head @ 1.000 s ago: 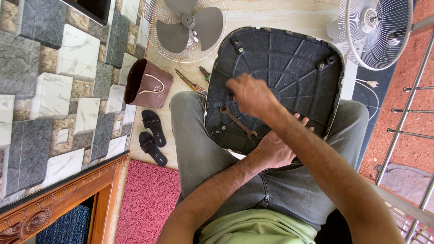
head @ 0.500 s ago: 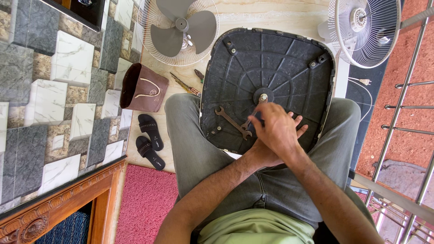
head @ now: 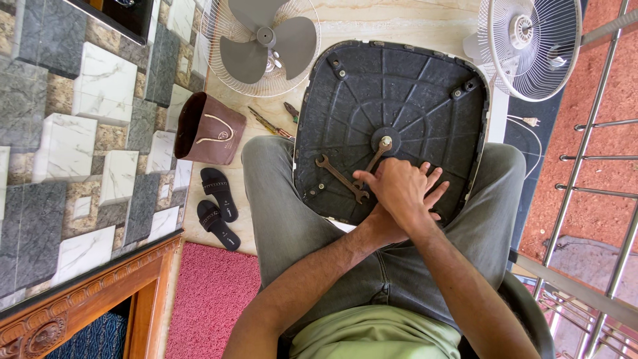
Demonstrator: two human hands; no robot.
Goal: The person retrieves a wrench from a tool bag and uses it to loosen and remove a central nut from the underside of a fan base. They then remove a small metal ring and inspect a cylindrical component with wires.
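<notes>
Pale marble floor (head: 399, 23) carries a brown bag (head: 207, 129), its inside not visible. On the person's lap lies a black fan base (head: 392, 100). Right hand (head: 402, 189) closes on a spanner (head: 375, 159) at the centre bolt; left hand (head: 382, 223) is hidden underneath, grip unclear. Another spanner (head: 341, 178) rests beside.

a home balcony or veranda: pale marble floor (head: 399, 20), stone-tiled wall (head: 80, 133), steel railing (head: 598, 159), red doormat (head: 206, 299) beside a carved wooden door frame (head: 80, 306), black sandals (head: 216, 206), two dismantled fans (head: 262, 43) on the floor.
</notes>
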